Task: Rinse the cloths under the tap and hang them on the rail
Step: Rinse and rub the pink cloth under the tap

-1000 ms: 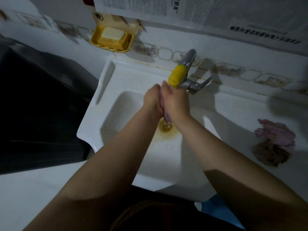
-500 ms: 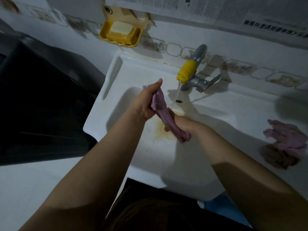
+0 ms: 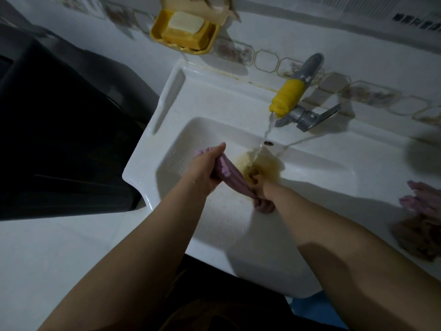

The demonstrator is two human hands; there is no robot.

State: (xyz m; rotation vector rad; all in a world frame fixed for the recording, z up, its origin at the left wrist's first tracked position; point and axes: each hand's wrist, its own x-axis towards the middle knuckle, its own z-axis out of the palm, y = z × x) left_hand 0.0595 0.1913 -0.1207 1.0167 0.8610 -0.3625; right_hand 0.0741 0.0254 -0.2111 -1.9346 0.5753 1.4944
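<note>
The sink [image 3: 152,163] held only running water and my twisted cloth [image 3: 232,179], stretched over the stained drain. Water ran from the tap [image 3: 290,99] beside the cloth, not onto it. My left hand [image 3: 205,169] gripped the upper end in a closed fist; my right hand [image 3: 259,188] clenched the lower end. I judged this one rinsed and being wrung, with hanging yet to do. More cloths [image 3: 421,220] lay heaped on the counter to my right, apparently waiting. The soap dish [image 3: 156,32] held a bar. No rail showed.
</note>
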